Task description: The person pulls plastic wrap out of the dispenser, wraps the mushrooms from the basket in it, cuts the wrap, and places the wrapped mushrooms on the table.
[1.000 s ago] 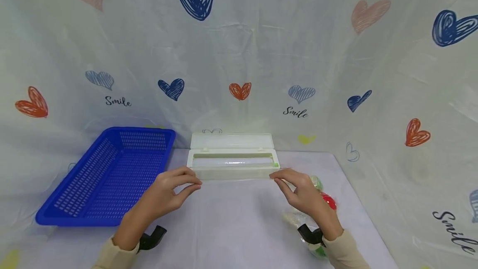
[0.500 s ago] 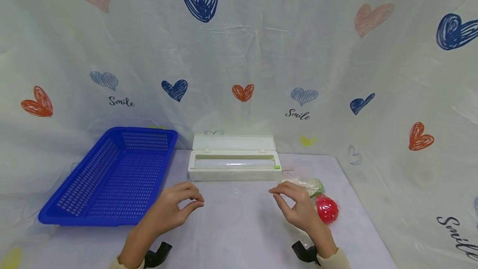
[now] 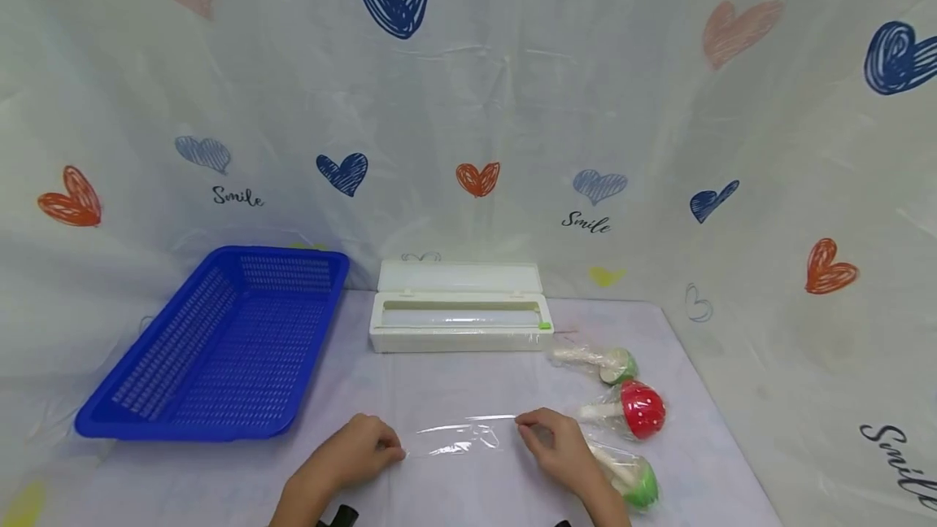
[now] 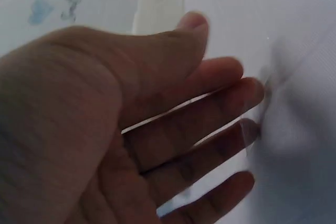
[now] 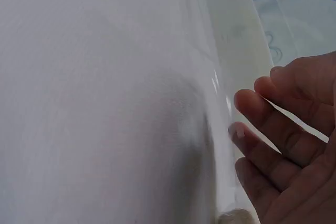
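A sheet of clear cling film point(image 3: 461, 439) stretches between my two hands, its glints showing above the table. My left hand point(image 3: 357, 452) pinches its left corner between thumb and index finger, the other fingers loosely extended in the left wrist view. At the right corner, my right hand point(image 3: 560, 447) pinches the film likewise; its edge point(image 5: 216, 80) runs past the fingertips in the right wrist view. Beyond both hands stands a white cling film dispenser point(image 3: 461, 341), lid raised, with a film roll point(image 3: 461, 318) inside. Whether the sheet still joins the roll is hard to see.
A blue plastic basket point(image 3: 183, 432) stands at the left. On the right lie plastic-wrapped mushroom-shaped things: one green-capped point(image 3: 617, 364) behind, one red with white dots point(image 3: 642, 409), another green-capped point(image 3: 640, 485) in front. A heart-printed sheet point(image 3: 468, 104) hangs behind the table.
Both hands have drawn back from the dispenser toward the near side of the table, the cling film spreading between them. The wrapped mushrooms at the right have come into fuller view.
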The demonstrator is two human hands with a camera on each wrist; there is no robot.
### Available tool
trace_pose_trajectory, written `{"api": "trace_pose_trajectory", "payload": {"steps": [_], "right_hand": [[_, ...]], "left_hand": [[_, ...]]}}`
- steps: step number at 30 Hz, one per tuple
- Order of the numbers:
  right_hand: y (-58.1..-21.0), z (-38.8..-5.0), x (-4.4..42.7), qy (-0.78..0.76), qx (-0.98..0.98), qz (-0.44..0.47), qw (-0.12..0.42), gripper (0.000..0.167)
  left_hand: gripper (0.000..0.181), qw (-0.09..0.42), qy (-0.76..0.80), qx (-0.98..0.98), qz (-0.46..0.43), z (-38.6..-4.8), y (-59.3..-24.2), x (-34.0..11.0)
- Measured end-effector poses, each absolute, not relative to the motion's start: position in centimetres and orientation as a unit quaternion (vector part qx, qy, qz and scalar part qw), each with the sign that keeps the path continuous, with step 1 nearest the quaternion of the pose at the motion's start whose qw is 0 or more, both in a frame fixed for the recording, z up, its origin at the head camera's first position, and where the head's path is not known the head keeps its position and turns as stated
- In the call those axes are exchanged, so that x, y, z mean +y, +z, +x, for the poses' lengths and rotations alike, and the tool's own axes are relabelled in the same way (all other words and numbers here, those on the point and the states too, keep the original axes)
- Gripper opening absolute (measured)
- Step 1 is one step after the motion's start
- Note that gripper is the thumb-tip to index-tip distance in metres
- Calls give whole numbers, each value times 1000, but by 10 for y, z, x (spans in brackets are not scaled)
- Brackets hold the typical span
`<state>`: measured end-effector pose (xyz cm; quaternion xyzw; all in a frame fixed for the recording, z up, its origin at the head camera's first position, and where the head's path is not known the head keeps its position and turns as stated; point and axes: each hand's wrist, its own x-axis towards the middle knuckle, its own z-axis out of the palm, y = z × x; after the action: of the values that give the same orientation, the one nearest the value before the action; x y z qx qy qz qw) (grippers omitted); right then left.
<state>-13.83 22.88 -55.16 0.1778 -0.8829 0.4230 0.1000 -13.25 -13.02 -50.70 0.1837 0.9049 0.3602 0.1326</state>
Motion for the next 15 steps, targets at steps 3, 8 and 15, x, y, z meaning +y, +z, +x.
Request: {"api": "trace_pose_trajectory", "payload": {"steps": [3, 8, 15], "right_hand": [[-555, -139, 229, 519, -850, 48, 77, 10], [-549, -144, 229, 620, -777, -68, 84, 19], [-530, -163, 222, 541, -833, -14, 116, 14]], "left_hand": [[11, 96, 377, 915, 105, -135, -518, -129], [6, 15, 413, 911, -11, -140, -530, -128], [13, -100, 439, 886, -114, -139, -541, -131]]}}
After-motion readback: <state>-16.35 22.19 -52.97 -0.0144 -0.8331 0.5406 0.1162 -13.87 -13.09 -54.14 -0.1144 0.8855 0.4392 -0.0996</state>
